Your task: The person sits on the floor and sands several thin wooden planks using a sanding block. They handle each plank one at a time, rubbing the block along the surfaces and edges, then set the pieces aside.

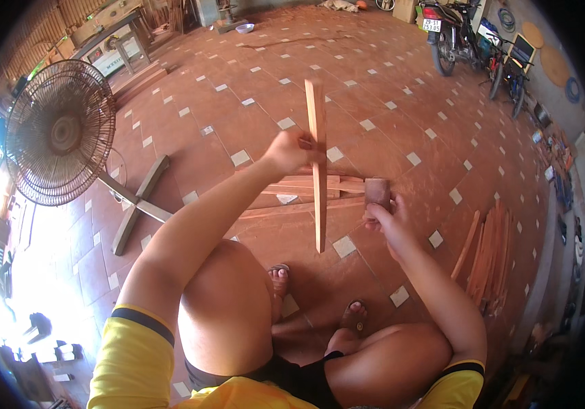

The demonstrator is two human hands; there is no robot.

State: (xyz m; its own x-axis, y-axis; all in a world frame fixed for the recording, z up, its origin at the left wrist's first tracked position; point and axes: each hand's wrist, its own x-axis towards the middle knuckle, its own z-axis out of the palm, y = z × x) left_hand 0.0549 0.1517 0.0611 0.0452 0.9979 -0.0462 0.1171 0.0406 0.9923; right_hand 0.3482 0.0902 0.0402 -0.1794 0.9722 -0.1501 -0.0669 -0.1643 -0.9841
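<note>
My left hand [291, 151] is closed around a long, thin wooden strip [319, 204] at about its middle. The strip stands nearly upright in the picture, with one pale edge showing. To its right, my right hand [390, 223] grips a small brown rectangular block [377, 191] between thumb and fingers. Whether that block is bare wood or wrapped in something, I cannot tell. A gap separates it from the strip. Several more wooden strips [292, 185] lie on the floor beyond my feet, partly hidden behind my left arm and the held strip.
A pile of reddish wooden strips [490, 252] lies at the right on the tiled floor [401, 129]. A pedestal fan [60, 133] with crossed feet stands at the left. Farther off are a machine bench [112, 51], a bowl [244, 28], a motorcycle [445, 41] and a bicycle [510, 71].
</note>
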